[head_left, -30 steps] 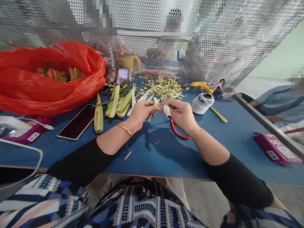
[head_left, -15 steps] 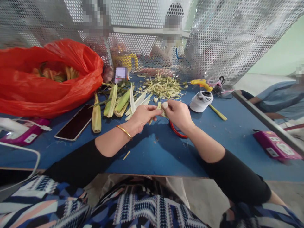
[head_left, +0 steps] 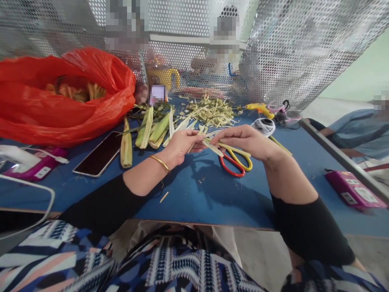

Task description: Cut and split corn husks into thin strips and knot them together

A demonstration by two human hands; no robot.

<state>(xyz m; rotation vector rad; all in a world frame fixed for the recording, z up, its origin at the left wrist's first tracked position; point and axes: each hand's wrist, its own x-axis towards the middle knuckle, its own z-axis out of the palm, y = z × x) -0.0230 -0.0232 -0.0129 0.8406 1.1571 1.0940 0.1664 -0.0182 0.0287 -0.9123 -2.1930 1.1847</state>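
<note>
My left hand (head_left: 184, 145), a gold bangle on its wrist, pinches a small bunch of pale green corn husk strips (head_left: 213, 148). Their free ends fan out to the right. My right hand (head_left: 247, 142) has its fingers fairly straight and its fingertips closed on the husk beside my left fingertips; its thumb is mostly hidden. One narrow strip runs along below the right palm. Under that hand lie scissors with one red handle (head_left: 232, 167) and one yellow handle; their blades are covered by the hands and husk.
Husk pieces (head_left: 158, 132) and a shred pile (head_left: 211, 111) lie behind my hands. Around them are a red plastic bag (head_left: 121, 87), phone (head_left: 99, 154), white thread spool (head_left: 264, 126), yellow glue gun (head_left: 259, 108) and purple power strip (head_left: 354, 188). People sit beyond the mesh and at right.
My right hand has moved right and its fingers have straightened from a tight pinch. The husk strips now spread out between my hands, and more of the scissors' handles shows.
</note>
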